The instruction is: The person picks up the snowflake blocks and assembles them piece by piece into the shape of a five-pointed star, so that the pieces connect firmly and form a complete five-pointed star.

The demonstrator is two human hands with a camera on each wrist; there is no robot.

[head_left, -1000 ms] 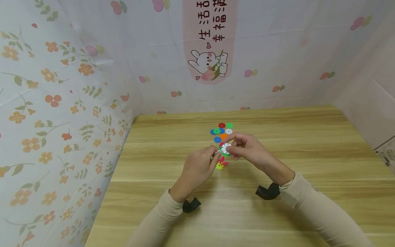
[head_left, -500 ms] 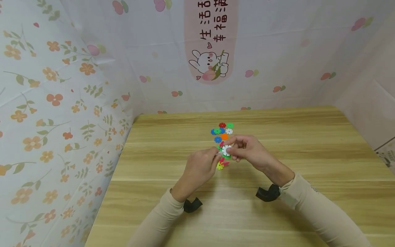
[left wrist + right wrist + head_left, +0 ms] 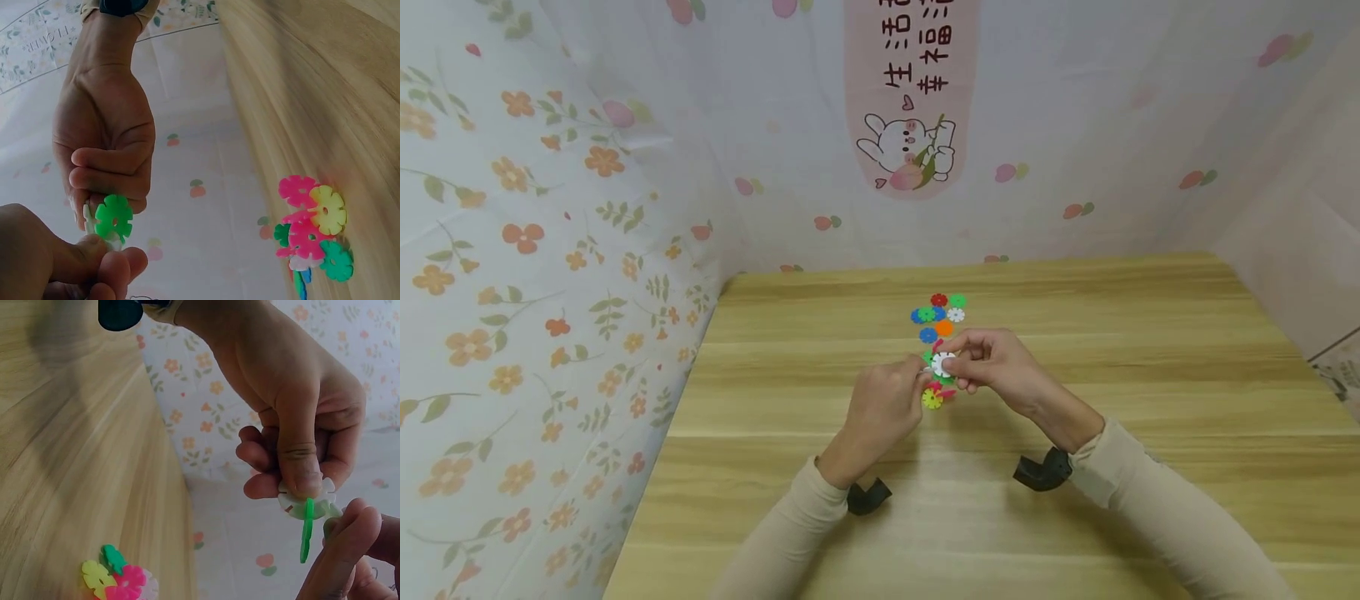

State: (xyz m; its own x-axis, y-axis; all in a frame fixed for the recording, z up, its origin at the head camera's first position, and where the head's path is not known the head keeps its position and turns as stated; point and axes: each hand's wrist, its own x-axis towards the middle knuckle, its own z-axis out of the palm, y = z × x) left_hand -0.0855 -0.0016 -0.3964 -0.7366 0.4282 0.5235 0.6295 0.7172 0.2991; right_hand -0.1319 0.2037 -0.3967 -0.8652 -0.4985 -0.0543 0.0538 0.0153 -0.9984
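Observation:
My right hand [image 3: 1003, 371] pinches a white snowflake disc [image 3: 937, 363] between thumb and fingertips, above the table. A green snowflake disc [image 3: 307, 534] stands edge-on against the white one in the right wrist view. Its notched face shows as the green disc [image 3: 110, 212] in the left wrist view. From the other side, my left hand [image 3: 883, 402] pinches a pale, translucent-looking disc edge [image 3: 333, 511] that meets the white disc. Its remaining fingers are curled in, and its fingertips hide most of that piece.
Below the hands lie a yellow disc [image 3: 932, 399] and pink discs [image 3: 307, 237]. Farther back on the wooden table [image 3: 790, 333] are red [image 3: 938, 300], blue [image 3: 928, 336] and orange discs [image 3: 944, 328]. Patterned cloth [image 3: 760, 125] hangs behind the table.
My right hand and the white disc have shifted slightly left, closer to my left hand. The left hand keeps its pinch. The head view has tilted a little.

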